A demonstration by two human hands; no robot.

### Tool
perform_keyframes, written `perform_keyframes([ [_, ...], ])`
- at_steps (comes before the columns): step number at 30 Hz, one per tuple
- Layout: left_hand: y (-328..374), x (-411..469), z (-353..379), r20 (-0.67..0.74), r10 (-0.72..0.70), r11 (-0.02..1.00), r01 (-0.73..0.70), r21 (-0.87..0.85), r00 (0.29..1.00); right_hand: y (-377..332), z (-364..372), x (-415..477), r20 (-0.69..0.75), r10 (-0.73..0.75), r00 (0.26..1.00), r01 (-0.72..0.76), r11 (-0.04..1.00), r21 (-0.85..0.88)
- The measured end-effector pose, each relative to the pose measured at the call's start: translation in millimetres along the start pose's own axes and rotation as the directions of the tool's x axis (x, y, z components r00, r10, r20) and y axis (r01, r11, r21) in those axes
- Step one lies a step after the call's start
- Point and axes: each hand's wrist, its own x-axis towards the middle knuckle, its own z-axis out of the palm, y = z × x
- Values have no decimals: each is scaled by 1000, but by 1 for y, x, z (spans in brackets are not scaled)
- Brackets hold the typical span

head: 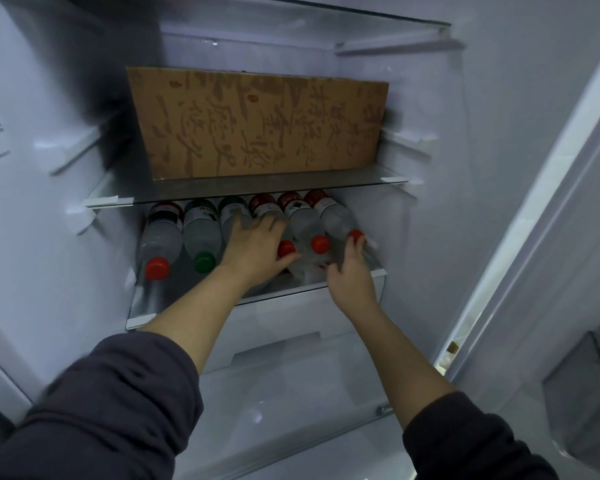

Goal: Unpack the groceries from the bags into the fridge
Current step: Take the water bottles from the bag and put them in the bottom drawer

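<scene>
Several plastic water bottles lie side by side on the lower glass shelf (142, 318) of the open fridge, caps toward me. My left hand (257, 247) lies over the fourth bottle from the left (286, 249), fingers spread across its body and the green-labelled one beside it. My right hand (350, 268) reaches to the rightmost bottle (336, 216), fingertips touching its red cap (355, 234). Further left lie a red-capped bottle (160, 237) and a green-capped bottle (201, 233).
A brown printed cardboard box (257, 123) fills the shelf above. Below the bottles sits a white drawer (291, 323) and a lower compartment. The fridge side wall (32, 168) is at left and the door edge (534, 202) at right.
</scene>
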Motion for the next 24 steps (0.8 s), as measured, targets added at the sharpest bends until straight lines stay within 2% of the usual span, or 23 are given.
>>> perform_keyframes([
  [4,11,8,2,-15,4,1000,-4,-5,1000,-2,1,7,25,10,1000,-9,999,-37],
  [8,29,19,4,27,18,999,-19,38,999,-1,5,2,52,-14,999,19,995,-97],
  [15,37,29,11,-27,-74,996,75,55,997,2,7,4,71,-24,997,36,986,-162],
  [19,40,28,16,-31,-99,994,100,36,995,13,-1,-2,99,-81,992,102,968,-229],
  [24,43,18,11,0,-169,985,169,-15,986,28,-10,-26,39,-195,980,194,889,-416],
])
